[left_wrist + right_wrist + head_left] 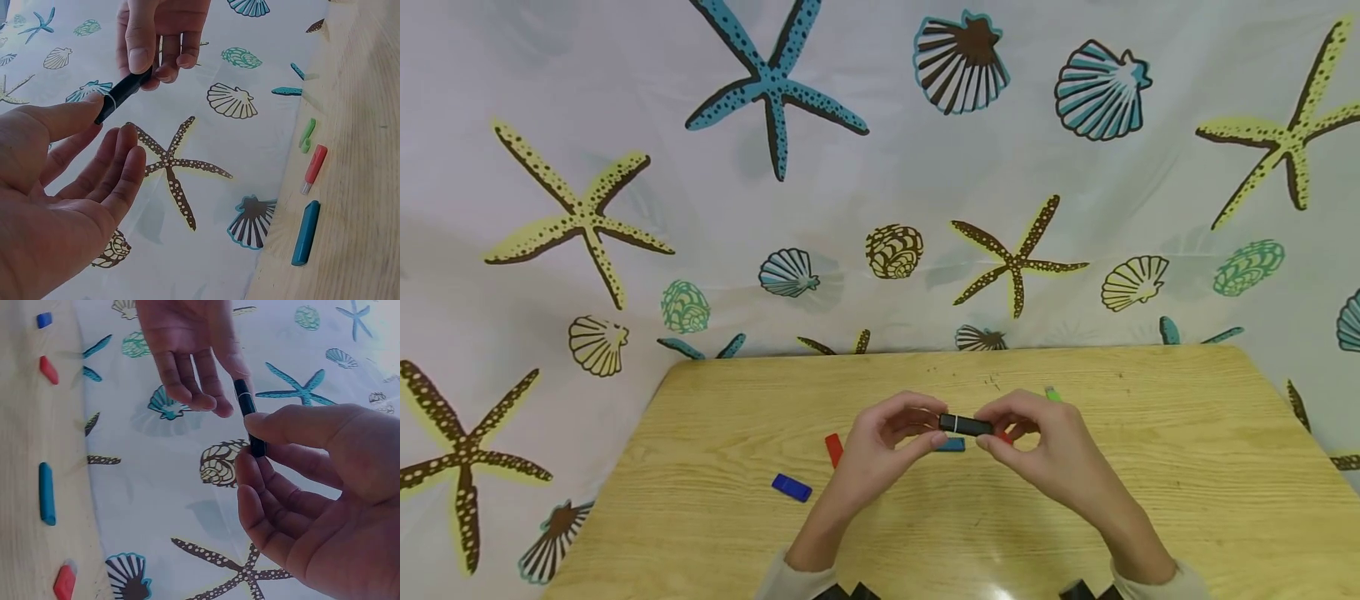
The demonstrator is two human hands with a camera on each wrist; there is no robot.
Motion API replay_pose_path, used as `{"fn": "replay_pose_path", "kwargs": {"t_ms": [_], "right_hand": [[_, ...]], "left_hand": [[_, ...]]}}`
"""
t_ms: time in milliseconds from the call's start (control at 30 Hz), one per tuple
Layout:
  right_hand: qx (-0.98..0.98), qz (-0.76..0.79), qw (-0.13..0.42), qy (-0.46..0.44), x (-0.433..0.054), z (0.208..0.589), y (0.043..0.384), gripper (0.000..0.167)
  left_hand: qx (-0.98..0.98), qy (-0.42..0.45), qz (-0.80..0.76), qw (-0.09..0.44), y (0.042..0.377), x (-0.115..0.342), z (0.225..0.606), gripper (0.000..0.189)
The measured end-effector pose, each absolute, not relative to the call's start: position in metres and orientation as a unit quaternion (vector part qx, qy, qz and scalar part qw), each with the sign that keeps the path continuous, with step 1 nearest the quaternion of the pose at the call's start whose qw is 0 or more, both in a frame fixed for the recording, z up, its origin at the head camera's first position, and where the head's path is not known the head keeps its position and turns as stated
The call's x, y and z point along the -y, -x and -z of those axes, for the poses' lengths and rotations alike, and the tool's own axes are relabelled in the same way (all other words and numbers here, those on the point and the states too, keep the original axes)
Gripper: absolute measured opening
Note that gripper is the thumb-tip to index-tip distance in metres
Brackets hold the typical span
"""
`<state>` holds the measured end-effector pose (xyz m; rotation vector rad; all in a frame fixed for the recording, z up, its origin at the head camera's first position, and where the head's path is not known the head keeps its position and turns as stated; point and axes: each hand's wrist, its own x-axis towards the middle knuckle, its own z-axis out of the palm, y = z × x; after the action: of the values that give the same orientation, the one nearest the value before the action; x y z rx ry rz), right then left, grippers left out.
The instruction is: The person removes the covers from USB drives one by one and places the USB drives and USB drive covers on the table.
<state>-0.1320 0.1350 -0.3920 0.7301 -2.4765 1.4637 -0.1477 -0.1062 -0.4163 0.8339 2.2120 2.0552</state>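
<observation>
A black USB flash drive (966, 425) with a pale ring around it is held between both hands over the table. My left hand (880, 442) pinches its left end with thumb and fingertips. At the other end, my right hand (1056, 442) pinches the longer part the same way. In the left wrist view the flash drive (128, 92) slants between the two thumbs, the ring close to the left thumb. From the right wrist, the black flash drive (255, 434) shows under the right thumb, its far tip at the left fingers.
On the wooden table (722, 417) lie a dark blue stick (791, 487), a red one (832, 448) and a teal one (952, 445). A red flash drive with a metal plug (315, 165) and a green piece (1052, 394) lie farther right. A shell-and-starfish cloth (850, 192) hangs behind.
</observation>
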Motion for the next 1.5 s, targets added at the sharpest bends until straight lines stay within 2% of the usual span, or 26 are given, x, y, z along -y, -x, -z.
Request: {"fn": "replay_pose_path", "kwargs": {"t_ms": [400,1500], "right_hand": [[0.816,-0.501,0.094,-0.272,-0.129,0.389,0.128,0.028],[0.779,-0.518,0.155,-0.317,-0.127,0.397,0.123,0.029]], "left_hand": [[-0.683,-0.270,-0.678,-0.001,0.142,0.108,0.411,0.022],[-0.676,-0.278,-0.681,-0.051,0.132,0.098,0.411,0.022]]}}
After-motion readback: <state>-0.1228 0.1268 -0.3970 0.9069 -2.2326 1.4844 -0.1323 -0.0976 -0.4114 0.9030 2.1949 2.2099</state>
